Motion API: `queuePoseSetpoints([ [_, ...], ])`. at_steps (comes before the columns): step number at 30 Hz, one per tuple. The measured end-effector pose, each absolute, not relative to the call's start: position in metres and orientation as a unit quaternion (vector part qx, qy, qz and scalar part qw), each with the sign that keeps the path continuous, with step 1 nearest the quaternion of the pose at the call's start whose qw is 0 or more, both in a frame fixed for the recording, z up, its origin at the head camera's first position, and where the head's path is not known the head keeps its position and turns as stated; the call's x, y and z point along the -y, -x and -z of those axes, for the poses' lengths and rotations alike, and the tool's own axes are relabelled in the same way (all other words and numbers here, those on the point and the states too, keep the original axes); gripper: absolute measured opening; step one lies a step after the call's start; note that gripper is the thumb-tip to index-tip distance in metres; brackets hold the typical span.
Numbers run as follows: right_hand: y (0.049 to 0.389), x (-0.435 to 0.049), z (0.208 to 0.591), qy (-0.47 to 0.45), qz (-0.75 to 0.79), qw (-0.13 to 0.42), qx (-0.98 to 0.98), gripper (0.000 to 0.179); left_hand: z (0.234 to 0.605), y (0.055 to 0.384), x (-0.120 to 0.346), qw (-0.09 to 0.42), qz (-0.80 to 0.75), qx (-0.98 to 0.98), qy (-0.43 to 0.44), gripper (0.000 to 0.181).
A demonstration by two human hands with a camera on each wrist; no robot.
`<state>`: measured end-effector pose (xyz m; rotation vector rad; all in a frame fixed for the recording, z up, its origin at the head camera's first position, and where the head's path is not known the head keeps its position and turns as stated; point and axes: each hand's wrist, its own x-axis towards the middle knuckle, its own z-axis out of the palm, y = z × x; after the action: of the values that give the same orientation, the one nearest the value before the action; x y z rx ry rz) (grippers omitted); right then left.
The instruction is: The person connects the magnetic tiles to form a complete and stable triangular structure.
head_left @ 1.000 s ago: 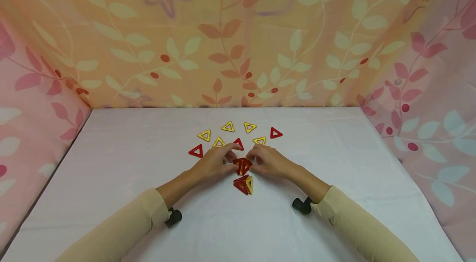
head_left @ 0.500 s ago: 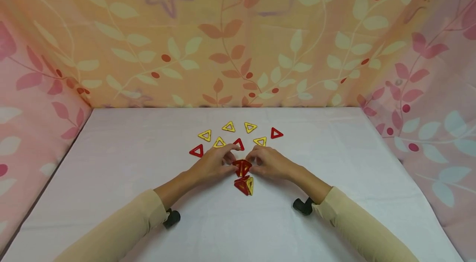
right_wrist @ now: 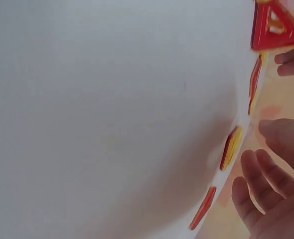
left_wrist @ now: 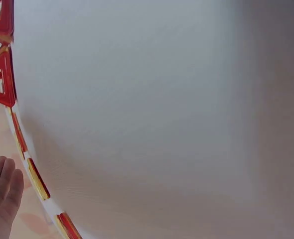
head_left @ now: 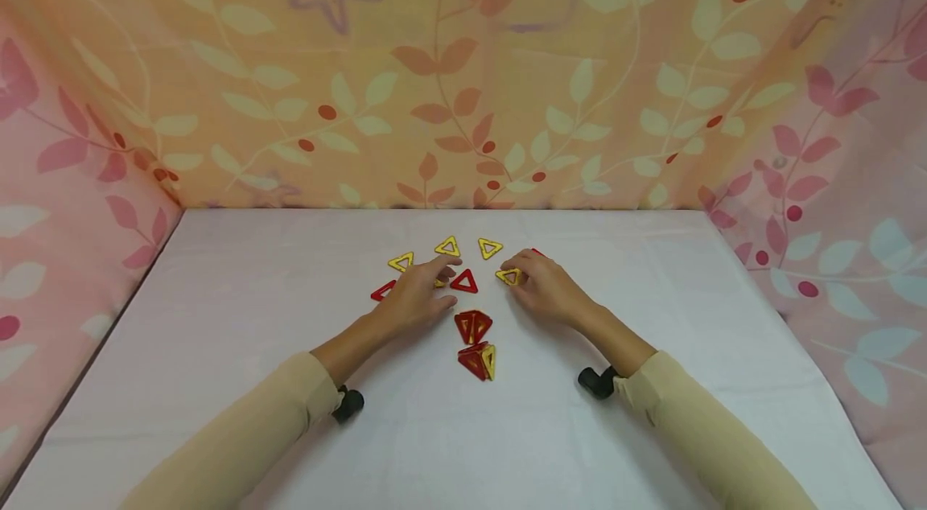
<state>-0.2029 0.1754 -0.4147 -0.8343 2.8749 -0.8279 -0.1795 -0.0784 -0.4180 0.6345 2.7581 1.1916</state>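
Note:
Two small built-up shapes of triangular magnetic tiles stand mid-table in the head view: a red one (head_left: 474, 326) and, nearer me, a red and yellow one (head_left: 473, 363). My left hand (head_left: 416, 294) hovers left of them with fingers spread and nothing held. It partly covers a yellow triangle (head_left: 438, 283) and a red triangle (head_left: 382, 289). Over on the right, the fingers of my right hand (head_left: 546, 285) are at a yellow triangle (head_left: 507, 271), overlapping its right corner. In the right wrist view its thumb and fingers are apart, beside the yellow tile (right_wrist: 231, 148).
A loose red triangle (head_left: 459, 277) lies between the hands. Farther back are more yellow triangles (head_left: 489, 243), and a red triangle (head_left: 537, 252) is mostly hidden behind the right hand. Patterned curtains (head_left: 449, 92) enclose the back and sides of the white table (head_left: 253, 269).
Both hands have left the red built-up shape and moved apart and away from me. The right hand now reaches the yellow triangle; the left is near the left-hand tiles. The shapes stayed put.

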Motion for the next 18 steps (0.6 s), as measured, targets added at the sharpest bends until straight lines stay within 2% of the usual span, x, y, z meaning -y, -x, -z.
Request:
queuePoseSetpoints([
  [6, 0.214, -0.179, 0.417, 0.259, 0.237, 0.030, -0.936, 0.035, 0.418, 0.191, 0.072, 0.050, -0.367, -0.908, -0.198, 0.059],
  [12, 0.220, -0.179, 0.422, 0.254, 0.221, 0.060, -0.940, 0.037, 0.418, 0.198, 0.065, 0.090, -0.351, -0.915, -0.180, 0.060],
  [18, 0.220, -0.176, 0.421, 0.259, 0.225, 0.061, -0.937, 0.036, 0.421, 0.199, 0.062, 0.107, -0.340, -0.919, -0.170, 0.064],
])
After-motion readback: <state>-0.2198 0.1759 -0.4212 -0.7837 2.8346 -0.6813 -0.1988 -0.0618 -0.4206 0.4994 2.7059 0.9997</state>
